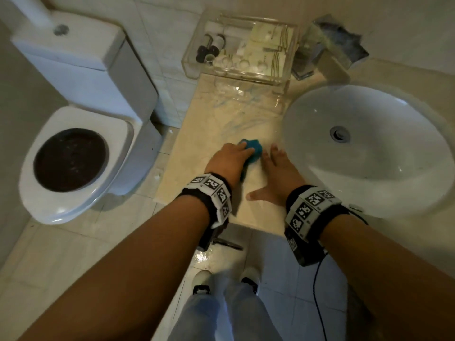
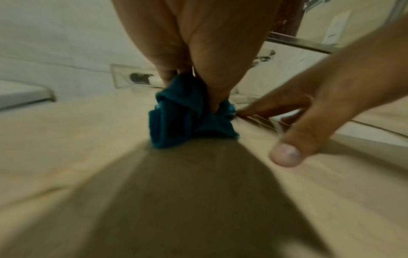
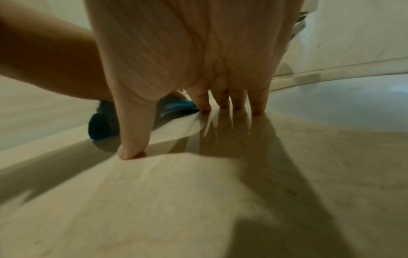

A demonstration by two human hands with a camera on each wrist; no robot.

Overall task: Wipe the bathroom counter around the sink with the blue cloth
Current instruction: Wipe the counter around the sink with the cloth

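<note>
Marble counter (image 1: 216,114) under cloth (image 1: 253,150), clear organizer (image 1: 236,70).

A white toilet (image 1: 81,134) with its seat down stands left of the counter, while a clear acrylic tray (image 1: 238,49) of small toiletries sits against the tiled wall.

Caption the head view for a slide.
Left hand holds blue cloth on counter; right hand rests beside it.

A bathroom: toilet (image 1: 73,153) beside a marble counter (image 1: 221,114) with sink (image 1: 364,148).
</note>
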